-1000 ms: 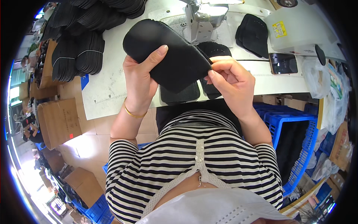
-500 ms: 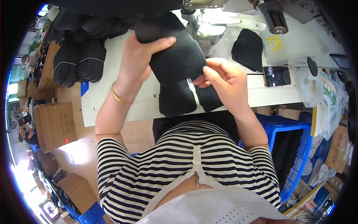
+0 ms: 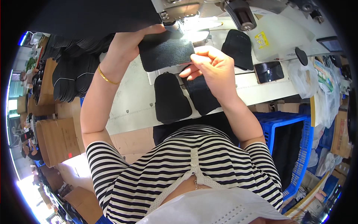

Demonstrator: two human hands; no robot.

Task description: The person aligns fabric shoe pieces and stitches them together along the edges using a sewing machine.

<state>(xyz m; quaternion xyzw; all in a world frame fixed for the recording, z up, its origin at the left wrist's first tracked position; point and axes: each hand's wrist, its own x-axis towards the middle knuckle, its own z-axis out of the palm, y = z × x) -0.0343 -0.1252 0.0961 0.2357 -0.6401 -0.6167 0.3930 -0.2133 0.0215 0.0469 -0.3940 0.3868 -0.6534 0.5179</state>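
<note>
A black fabric piece [image 3: 166, 52] is held up between my hands, close to the lit needle area of a sewing machine [image 3: 182, 13]. My left hand [image 3: 128, 43] grips its left end; the dark machine body above hides most of those fingers. At the right end, my right hand [image 3: 216, 71] pinches the edge between thumb and fingers. Below it on the white table lie a rounded black piece [image 3: 171, 100] and a second black piece [image 3: 203, 97], the latter partly covered by my right hand.
Tied stacks of black pieces [image 3: 65, 84] stand at the left of the table [image 3: 130, 115]. Another black stack [image 3: 237, 49], a phone [image 3: 269, 72] and a plastic bag [image 3: 304, 80] are on the right. A blue crate [image 3: 283, 125] stands below the table; a cardboard box [image 3: 59, 140] is at left.
Both hands have carried the black fabric piece farther in toward the machine, and it now lies more level. My left hand has slipped partly behind the machine body. The view has shifted slightly.
</note>
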